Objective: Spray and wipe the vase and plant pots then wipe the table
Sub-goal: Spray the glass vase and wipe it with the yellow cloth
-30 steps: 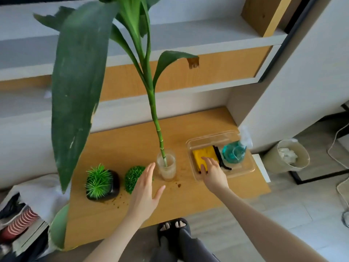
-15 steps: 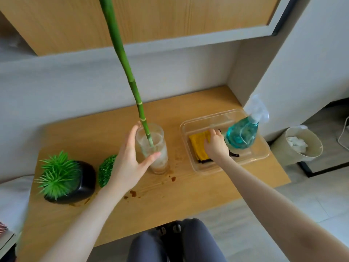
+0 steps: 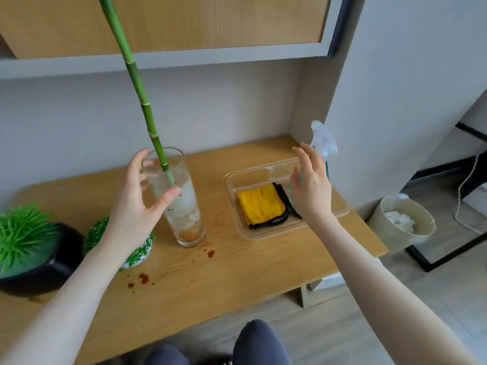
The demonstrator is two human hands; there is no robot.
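Observation:
A tall glass vase (image 3: 184,206), cloudy and brown-stained at the bottom, stands mid-table with a green bamboo stalk (image 3: 137,83) in it. My left hand (image 3: 134,206) grips the vase near its rim, thumb in front and fingers behind. My right hand (image 3: 311,185) is raised with straight fingers in front of the teal spray bottle (image 3: 323,139), hiding most of it. A folded yellow cloth (image 3: 259,204) lies in the clear tray (image 3: 266,234). A black pot (image 3: 44,272) with spiky green plant and a small white patterned pot (image 3: 138,255) stand at the left.
Brown spots (image 3: 143,278) mark the wooden table (image 3: 237,280) in front of the vase. A wooden cabinet and shelf hang above. A beige bin (image 3: 407,227) with white paper stands on the floor at the right. My knees show below the table's edge.
My left hand has closed round the vase. My right hand has left the yellow cloth and moved right and up to the spray bottle. The view has come closer.

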